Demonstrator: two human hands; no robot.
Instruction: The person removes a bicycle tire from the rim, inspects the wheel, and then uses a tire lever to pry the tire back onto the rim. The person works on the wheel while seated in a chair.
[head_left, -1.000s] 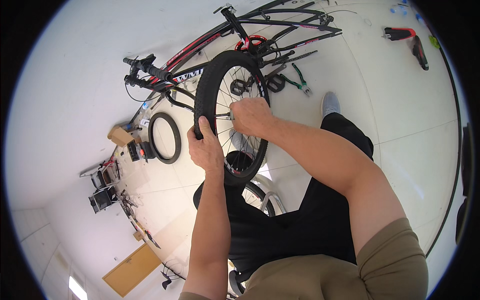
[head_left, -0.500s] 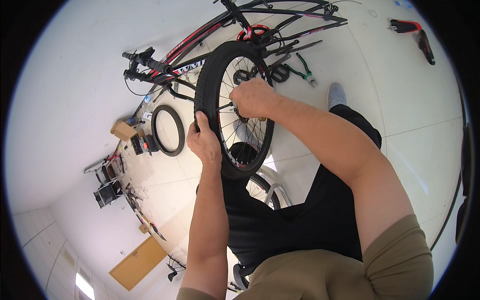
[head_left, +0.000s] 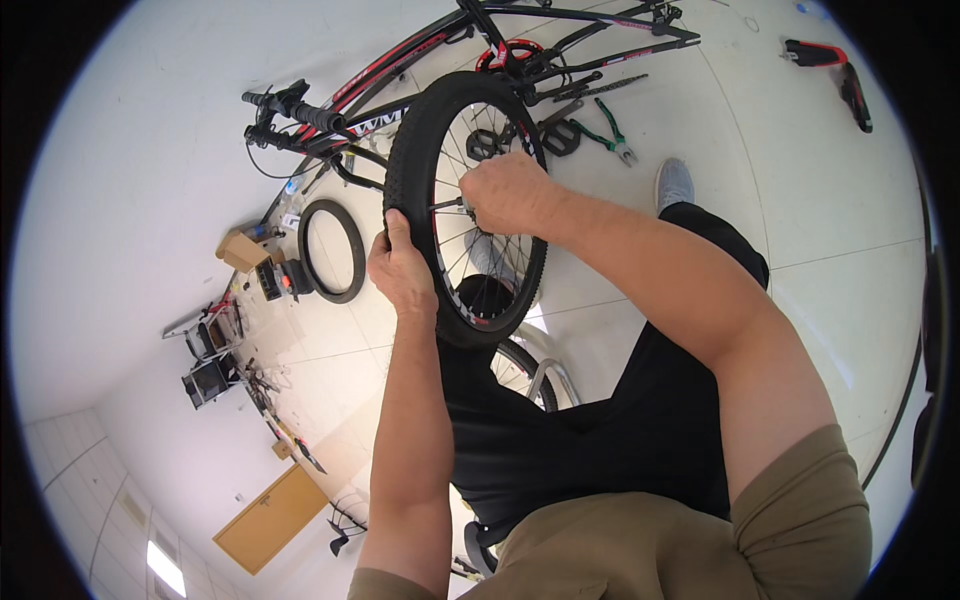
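Observation:
A bicycle wheel (head_left: 412,165) with a black knobbly tire stands upright and slightly tilted in front of me, over my legs. My left hand (head_left: 405,272) grips the tire at its near left side, thumb along the tread. At the wheel's middle, my right hand (head_left: 512,195) is closed in a fist by the hub. Its fingertips face away, so what they hold is hidden. A thin dark rod (head_left: 446,205) sticks out from the hub to the left of this fist. Spokes and part of the sprockets show behind and below the hand.
Beyond the wheel a black and red bicycle frame (head_left: 385,62) lies on the floor. Right of it are a pedal (head_left: 561,138), green-handled pliers (head_left: 612,135) and a red-black folding tool (head_left: 815,54). A loose tire (head_left: 310,250) and cardboard box (head_left: 243,252) are at left.
The wheel and both hands sit slightly higher and further left in the picture, mostly along with a small shift of the view. Both hands keep their places on the wheel.

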